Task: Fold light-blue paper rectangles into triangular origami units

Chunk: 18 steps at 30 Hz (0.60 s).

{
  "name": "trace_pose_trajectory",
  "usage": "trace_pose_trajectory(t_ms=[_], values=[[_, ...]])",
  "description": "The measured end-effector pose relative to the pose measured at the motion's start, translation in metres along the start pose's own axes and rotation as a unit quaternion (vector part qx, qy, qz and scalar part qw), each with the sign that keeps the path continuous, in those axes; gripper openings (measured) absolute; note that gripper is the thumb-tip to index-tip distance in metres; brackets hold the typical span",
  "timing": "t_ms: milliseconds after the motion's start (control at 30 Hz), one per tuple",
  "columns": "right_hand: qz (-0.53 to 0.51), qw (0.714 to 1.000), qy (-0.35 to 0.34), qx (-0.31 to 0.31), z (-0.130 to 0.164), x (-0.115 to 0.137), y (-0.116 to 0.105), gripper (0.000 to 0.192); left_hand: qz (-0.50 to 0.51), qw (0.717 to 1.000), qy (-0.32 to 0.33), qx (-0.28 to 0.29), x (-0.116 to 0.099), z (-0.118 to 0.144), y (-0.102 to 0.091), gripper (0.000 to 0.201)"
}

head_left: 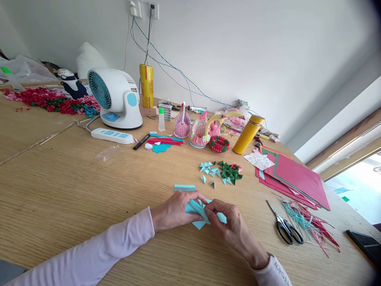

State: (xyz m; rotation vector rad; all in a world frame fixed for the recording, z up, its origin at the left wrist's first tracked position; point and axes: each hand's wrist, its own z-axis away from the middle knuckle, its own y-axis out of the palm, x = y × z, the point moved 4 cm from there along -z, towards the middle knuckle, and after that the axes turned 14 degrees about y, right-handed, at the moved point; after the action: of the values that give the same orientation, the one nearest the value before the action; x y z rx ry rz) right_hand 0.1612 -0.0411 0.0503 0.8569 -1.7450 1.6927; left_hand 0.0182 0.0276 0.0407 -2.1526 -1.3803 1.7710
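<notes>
A light-blue sheet of paper [199, 209], partly folded, is between my two hands near the front of the table. My left hand [178, 209] grips its left side, thumb below and fingers above. On its right side, the thumb and fingers of my right hand [228, 220] pinch the edge. More light-blue paper [200, 225] shows beneath and around my fingers, partly hidden by them. Just beyond lies a flat light-blue paper strip [184, 187]. Folded light-blue triangles [212, 171] and dark green triangles [230, 171] are heaped a little farther back.
Scissors [285, 226] lie at right beside paper shavings [311, 222]; red paper sheets [300, 174] and a phone [364, 244] are farther right. Behind stand a yellow thermos [248, 135], folded-paper swans [201, 131], a red-green paper ring [219, 144], a fan [119, 97] and a power strip [112, 136].
</notes>
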Motion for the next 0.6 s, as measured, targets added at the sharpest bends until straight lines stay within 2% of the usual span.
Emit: trace_pose_trajectory(t_ms=[100,200,300,400,500,600], values=[[0.073,0.991,-0.078,-0.084,0.003,0.003,-0.003,0.014,-0.007,1.0,-0.017,-0.026,0.002,-0.002,-0.004,0.028],[0.128,0.971,-0.108,-0.172,0.006,0.003,-0.011,0.015,0.066,0.995,-0.064,-0.034,0.009,-0.002,-0.004,0.024],[0.139,0.962,-0.092,-0.215,0.005,0.001,-0.018,0.017,0.123,0.988,-0.081,-0.053,0.012,-0.003,-0.005,0.029],[0.13,0.961,-0.081,-0.229,0.004,-0.001,-0.021,0.017,0.122,0.988,-0.063,-0.076,0.011,-0.004,-0.009,0.027],[0.123,0.957,-0.054,-0.257,0.004,-0.006,-0.025,0.015,0.082,0.989,-0.063,-0.104,0.013,-0.005,-0.016,0.024],[0.115,0.954,-0.021,-0.275,0.005,-0.01,-0.03,0.014,-0.018,0.983,-0.11,-0.144,0.019,-0.002,-0.028,0.016]])
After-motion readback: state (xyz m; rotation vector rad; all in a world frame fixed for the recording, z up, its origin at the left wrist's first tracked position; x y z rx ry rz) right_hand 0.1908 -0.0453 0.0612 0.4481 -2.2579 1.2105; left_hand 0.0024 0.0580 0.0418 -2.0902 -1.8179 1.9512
